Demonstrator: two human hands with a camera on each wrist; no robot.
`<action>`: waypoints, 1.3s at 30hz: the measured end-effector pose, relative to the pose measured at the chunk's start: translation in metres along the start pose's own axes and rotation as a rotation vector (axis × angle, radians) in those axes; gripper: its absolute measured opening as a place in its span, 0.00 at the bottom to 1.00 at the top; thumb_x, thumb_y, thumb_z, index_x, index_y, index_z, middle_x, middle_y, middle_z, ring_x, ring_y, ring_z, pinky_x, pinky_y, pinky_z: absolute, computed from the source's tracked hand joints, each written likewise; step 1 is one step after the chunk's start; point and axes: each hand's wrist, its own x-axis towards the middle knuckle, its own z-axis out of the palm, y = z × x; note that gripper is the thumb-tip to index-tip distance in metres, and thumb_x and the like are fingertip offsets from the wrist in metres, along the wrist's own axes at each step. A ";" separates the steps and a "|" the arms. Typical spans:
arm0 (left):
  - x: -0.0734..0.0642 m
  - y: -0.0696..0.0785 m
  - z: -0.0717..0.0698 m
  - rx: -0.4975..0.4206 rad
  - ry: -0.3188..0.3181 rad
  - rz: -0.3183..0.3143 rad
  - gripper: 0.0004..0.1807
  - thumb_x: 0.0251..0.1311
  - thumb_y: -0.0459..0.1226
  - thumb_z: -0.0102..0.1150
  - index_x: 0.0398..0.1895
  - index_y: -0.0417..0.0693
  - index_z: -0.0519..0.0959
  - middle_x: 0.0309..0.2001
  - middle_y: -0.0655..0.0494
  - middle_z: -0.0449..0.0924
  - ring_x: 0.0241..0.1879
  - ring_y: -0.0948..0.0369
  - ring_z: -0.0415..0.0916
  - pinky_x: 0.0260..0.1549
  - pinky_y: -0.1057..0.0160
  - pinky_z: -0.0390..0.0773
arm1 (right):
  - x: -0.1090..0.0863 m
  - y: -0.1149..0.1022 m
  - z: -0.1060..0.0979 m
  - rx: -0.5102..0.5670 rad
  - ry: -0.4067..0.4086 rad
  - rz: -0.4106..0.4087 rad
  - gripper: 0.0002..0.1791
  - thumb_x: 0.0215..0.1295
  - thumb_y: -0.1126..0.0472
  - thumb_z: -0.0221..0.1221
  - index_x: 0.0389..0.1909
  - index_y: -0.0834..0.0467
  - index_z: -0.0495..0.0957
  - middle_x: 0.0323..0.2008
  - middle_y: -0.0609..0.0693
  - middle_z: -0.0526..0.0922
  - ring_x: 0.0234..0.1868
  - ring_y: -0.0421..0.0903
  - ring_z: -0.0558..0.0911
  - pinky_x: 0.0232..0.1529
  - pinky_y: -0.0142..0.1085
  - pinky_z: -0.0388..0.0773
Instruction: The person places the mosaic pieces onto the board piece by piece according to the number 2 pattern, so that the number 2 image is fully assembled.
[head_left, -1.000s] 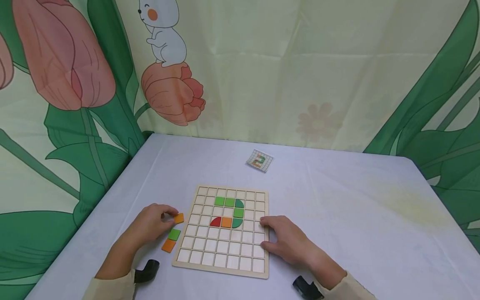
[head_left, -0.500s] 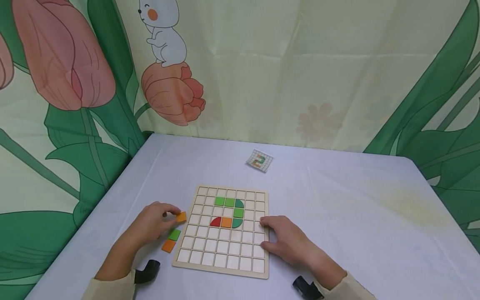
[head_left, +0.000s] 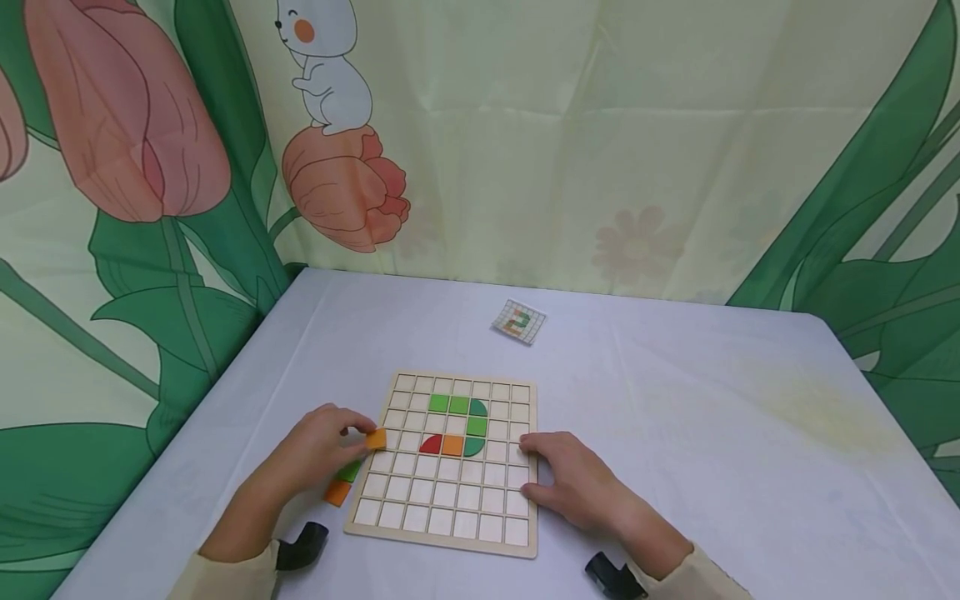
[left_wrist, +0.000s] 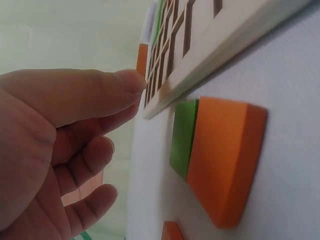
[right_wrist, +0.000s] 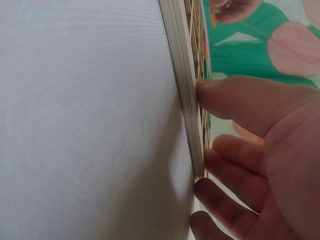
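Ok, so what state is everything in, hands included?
Cloth: spread out
Board: lying flat, seven cells filled
Held tile: pinched above the board's left edge
Left hand: pinching that tile
Right hand: touching the board's right edge
Green tile: loose on the cloth
Orange tile: loose, beside the green tile
Another orange piece: mostly cut off, unclear
Card: lying picture side up
Backdrop: hanging, creased

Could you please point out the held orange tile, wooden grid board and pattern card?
Held orange tile (head_left: 377, 439), head view: flat face.
Wooden grid board (head_left: 442, 541), head view: near rim.
Pattern card (head_left: 519, 322), head view: printed middle.
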 end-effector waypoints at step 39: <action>0.004 0.028 0.023 -0.037 -0.020 0.068 0.10 0.56 0.31 0.71 0.39 0.53 0.87 0.40 0.61 0.79 0.39 0.62 0.71 0.41 0.58 0.76 | 0.001 -0.001 -0.001 -0.023 0.000 -0.002 0.25 0.58 0.62 0.69 0.56 0.64 0.77 0.59 0.56 0.78 0.63 0.56 0.73 0.64 0.52 0.67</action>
